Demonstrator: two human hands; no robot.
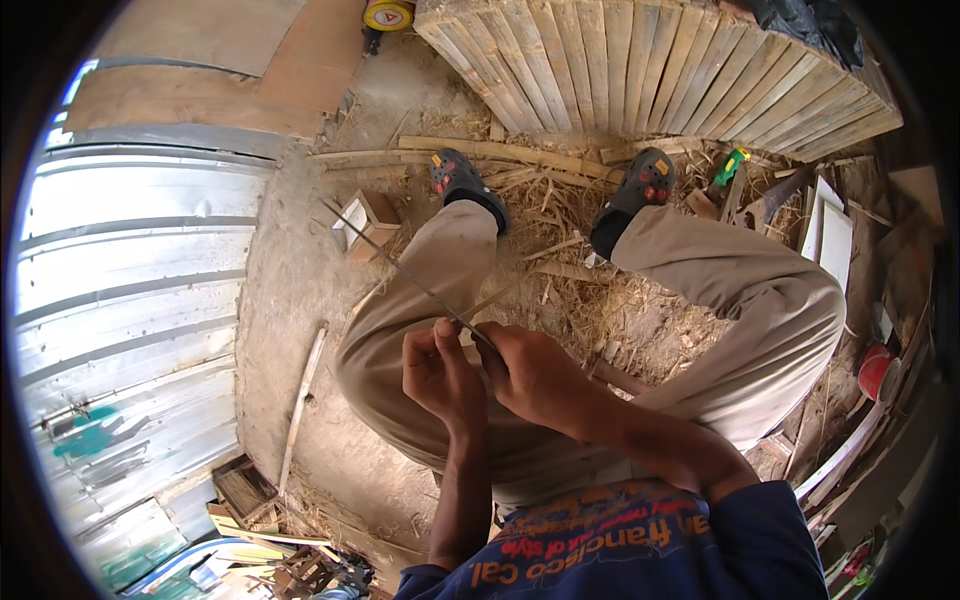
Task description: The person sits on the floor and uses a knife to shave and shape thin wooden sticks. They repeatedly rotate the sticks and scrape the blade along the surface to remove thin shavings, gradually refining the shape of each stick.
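My right hand (535,375) is closed round the near end of a long thin dark strip (395,262). The strip slants away to the far left, over my left leg. Beside it, my left hand (442,375) is closed too, its thumb and finger pinching at the same strip. A thin pale sliver (500,293) runs off to the far right from close to the fingers; whether a hand holds it I cannot tell. Both hands meet above my lap, between my bent knees.
Shavings and wood strips (545,200) litter the ground between my shoes. A slatted wooden panel (640,70) stands ahead, a small wooden box (368,222) by my left foot. Corrugated metal sheeting (140,290) lines the left. At right lie a green-handled saw (775,195) and a red container (877,372).
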